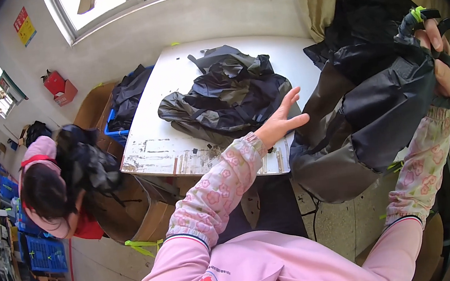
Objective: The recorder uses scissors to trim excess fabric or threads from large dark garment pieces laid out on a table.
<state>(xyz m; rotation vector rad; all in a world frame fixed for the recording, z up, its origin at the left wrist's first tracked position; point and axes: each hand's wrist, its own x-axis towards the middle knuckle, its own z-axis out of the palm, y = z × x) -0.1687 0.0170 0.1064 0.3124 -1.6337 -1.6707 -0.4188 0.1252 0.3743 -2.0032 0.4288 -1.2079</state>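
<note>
My right hand (440, 60) is raised at the far right, shut on the top strap of a black and grey backpack (368, 117) that hangs down from it. A yellow-green tag sits at the strap by my fingers. My left hand (281, 119) is open and flat, fingers spread, hovering over the near right edge of the white table (153, 149). It holds nothing and is just beside the hanging backpack. A second black and grey backpack (225, 95) lies crumpled on the table, just beyond my left hand.
Another person (53, 184) in pink bends at the left of the table, holding dark fabric. A blue crate (117, 132) with black bags stands at the table's far left side. More black bags (372, 10) pile up by a curtain at right. Blue crates (45, 255) sit on the floor.
</note>
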